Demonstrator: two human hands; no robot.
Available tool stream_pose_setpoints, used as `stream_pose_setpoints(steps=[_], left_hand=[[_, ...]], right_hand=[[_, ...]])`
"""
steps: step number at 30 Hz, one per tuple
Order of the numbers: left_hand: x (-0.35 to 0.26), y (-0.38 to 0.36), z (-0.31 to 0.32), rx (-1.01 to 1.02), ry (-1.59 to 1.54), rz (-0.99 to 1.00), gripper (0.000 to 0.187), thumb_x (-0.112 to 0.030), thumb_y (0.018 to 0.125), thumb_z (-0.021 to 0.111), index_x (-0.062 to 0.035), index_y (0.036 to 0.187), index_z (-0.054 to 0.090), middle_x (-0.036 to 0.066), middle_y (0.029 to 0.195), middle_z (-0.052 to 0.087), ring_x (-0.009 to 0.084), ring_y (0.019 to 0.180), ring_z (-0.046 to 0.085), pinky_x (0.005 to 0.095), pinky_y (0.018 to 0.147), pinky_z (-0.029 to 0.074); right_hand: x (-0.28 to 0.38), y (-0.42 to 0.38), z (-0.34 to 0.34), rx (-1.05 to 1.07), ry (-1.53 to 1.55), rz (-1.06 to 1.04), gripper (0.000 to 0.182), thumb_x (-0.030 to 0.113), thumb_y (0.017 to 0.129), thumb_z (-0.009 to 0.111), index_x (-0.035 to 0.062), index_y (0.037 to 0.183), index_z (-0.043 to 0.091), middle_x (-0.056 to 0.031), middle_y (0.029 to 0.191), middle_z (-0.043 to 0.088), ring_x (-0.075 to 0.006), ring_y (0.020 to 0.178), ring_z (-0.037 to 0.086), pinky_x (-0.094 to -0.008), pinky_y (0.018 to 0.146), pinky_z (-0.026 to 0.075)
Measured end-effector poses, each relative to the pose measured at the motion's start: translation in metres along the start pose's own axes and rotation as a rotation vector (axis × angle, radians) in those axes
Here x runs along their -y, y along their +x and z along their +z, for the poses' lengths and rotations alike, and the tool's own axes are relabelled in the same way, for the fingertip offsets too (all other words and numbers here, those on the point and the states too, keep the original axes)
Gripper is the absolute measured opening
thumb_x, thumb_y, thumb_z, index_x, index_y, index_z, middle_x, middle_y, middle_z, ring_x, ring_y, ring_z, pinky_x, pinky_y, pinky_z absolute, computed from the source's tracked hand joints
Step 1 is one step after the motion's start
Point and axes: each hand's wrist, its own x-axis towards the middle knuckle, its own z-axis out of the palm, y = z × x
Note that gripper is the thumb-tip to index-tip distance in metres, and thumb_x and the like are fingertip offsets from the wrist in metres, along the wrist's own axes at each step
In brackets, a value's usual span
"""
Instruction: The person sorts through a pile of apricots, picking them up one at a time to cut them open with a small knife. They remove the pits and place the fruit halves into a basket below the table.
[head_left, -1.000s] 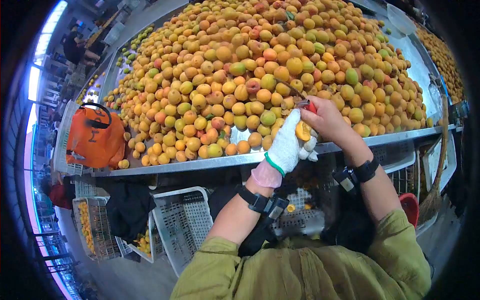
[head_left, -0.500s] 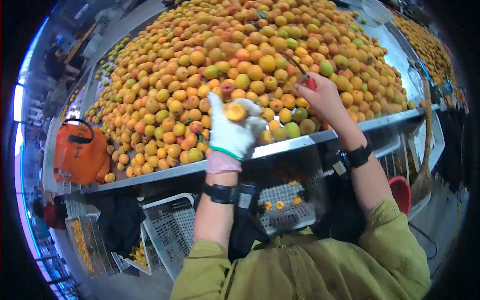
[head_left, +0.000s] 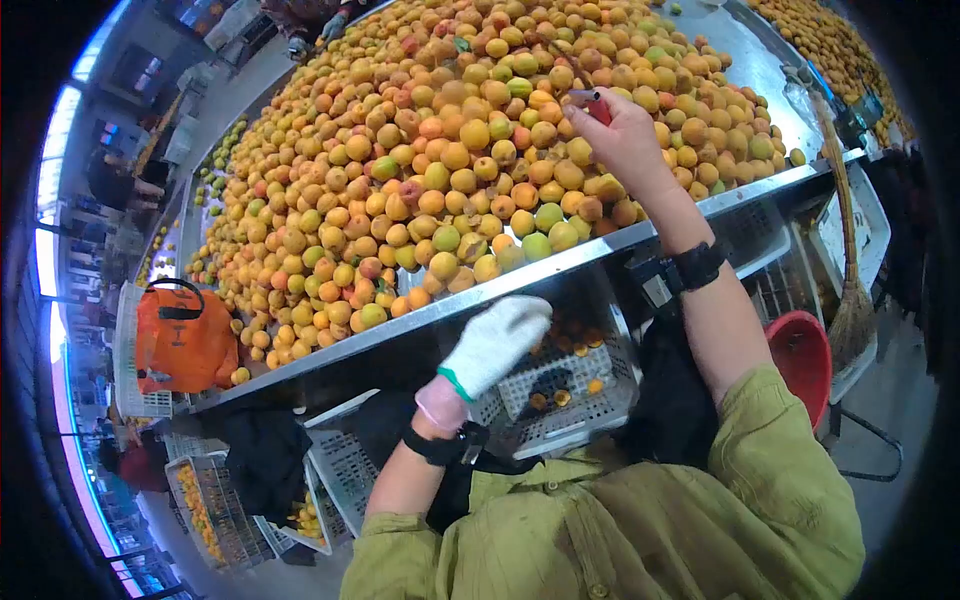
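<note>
In the head view, our right hand (head_left: 630, 140) grips a red-handled knife (head_left: 600, 110) over apricots (head_left: 455, 155) heaped on the metal tabletop (head_left: 560, 262). Our gloved left hand (head_left: 498, 338) hangs, fingers curled, grip undeterminable, above a crate (head_left: 572, 432) containing cut apricots (head_left: 562, 397). Caution: loose handling could drop the blade.

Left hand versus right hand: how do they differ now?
The left hand wears a white glove with green trim; the right hand is bare. The left is in front of the metal table; the right grips a red-handled tool over yellow-orange fruit. Both wrists carry black straps.
</note>
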Motion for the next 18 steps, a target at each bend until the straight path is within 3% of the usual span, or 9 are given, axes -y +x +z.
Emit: stream_pose_setpoints(steps=[1, 3, 4, 7, 9, 11, 14, 18], left_hand=[[-0.01, -0.007, 0.009, 0.0, -0.022, -0.02, 0.025, -0.023, 0.088, 0.06, -0.0054, 0.106, 0.063, 0.012, 0.106, 0.062, 0.0272, 0.104, 0.06, 0.0341, 0.092, 0.046], [-0.021, -0.008, 0.017, 0.027, 0.195, 0.047, 0.024, -0.021, 0.087, 0.062, -0.005, 0.105, 0.064, 0.012, 0.107, 0.062, 0.0277, 0.103, 0.06, 0.0343, 0.092, 0.047], [-0.028, -0.006, 0.018, 0.033, 0.2, 0.055, 0.024, -0.021, 0.087, 0.062, -0.005, 0.105, 0.064, 0.012, 0.107, 0.062, 0.0277, 0.103, 0.06, 0.0343, 0.092, 0.047], [-0.055, 0.012, 0.018, -0.012, 0.276, 0.107, 0.024, -0.022, 0.087, 0.062, -0.004, 0.102, 0.064, 0.012, 0.104, 0.063, 0.0273, 0.102, 0.061, 0.0349, 0.091, 0.047], [-0.076, 0.036, 0.013, 0.028, 0.282, 0.1, 0.025, -0.024, 0.087, 0.061, -0.0036, 0.102, 0.064, 0.013, 0.103, 0.064, 0.0277, 0.1, 0.061, 0.0346, 0.09, 0.047], [-0.082, 0.061, 0.016, 0.005, 0.324, 0.034, 0.029, -0.029, 0.088, 0.059, -0.0038, 0.103, 0.064, 0.015, 0.101, 0.064, 0.0294, 0.099, 0.061, 0.0351, 0.087, 0.048], [-0.103, 0.096, 0.029, -0.031, 0.387, 0.12, 0.03, -0.029, 0.088, 0.059, -0.0037, 0.104, 0.064, 0.015, 0.1, 0.064, 0.0308, 0.098, 0.061, 0.0362, 0.086, 0.048], [-0.104, 0.146, 0.075, -0.085, 0.546, 0.457, 0.023, -0.026, 0.084, 0.058, -0.0058, 0.095, 0.062, 0.011, 0.092, 0.062, 0.0308, 0.091, 0.058, 0.0417, 0.076, 0.045]], right_hand=[[0.0, 0.003, -0.004, -0.008, 0.008, -0.001, 0.026, 0.028, 0.084, 0.067, 0.0034, 0.093, 0.065, -0.0093, 0.068, 0.061, -0.0199, 0.061, 0.057, -0.0331, 0.059, 0.047], [0.0, 0.007, -0.018, -0.116, 0.2, 0.041, 0.025, 0.027, 0.086, 0.068, 0.0029, 0.092, 0.066, -0.0038, 0.068, 0.061, -0.0122, 0.061, 0.056, -0.029, 0.055, 0.047], [0.0, 0.009, -0.026, -0.127, 0.197, 0.04, 0.025, 0.027, 0.086, 0.068, 0.0029, 0.092, 0.066, -0.0038, 0.068, 0.061, -0.0122, 0.061, 0.056, -0.029, 0.055, 0.047], [-0.002, 0.02, -0.063, -0.326, 0.675, 0.21, 0.023, 0.027, 0.088, 0.067, 0.0051, 0.089, 0.059, 0.0007, 0.067, 0.054, -0.0068, 0.053, 0.052, -0.0226, 0.044, 0.045], [-0.014, 0.027, -0.087, -0.427, 0.775, 0.182, 0.022, 0.025, 0.089, 0.065, 0.0074, 0.087, 0.052, 0.0006, 0.064, 0.051, -0.0084, 0.051, 0.051, -0.0226, 0.045, 0.047], [-0.031, 0.031, -0.11, -0.658, 1.048, 0.329, 0.02, 0.022, 0.09, 0.062, 0.0074, 0.086, 0.049, -0.0005, 0.065, 0.05, -0.0116, 0.05, 0.051, -0.0254, 0.046, 0.05], [-0.051, 0.031, -0.128, -0.792, 1.158, 0.4, 0.018, 0.019, 0.09, 0.06, 0.0073, 0.086, 0.047, -0.0023, 0.065, 0.049, -0.014, 0.051, 0.051, -0.0324, 0.051, 0.053], [-0.057, 0.03, -0.143, -0.785, 1.213, 0.459, 0.013, 0.017, 0.092, 0.059, 0.0084, 0.09, 0.049, -0.0024, 0.068, 0.049, -0.014, 0.054, 0.047, -0.0341, 0.055, 0.05]])
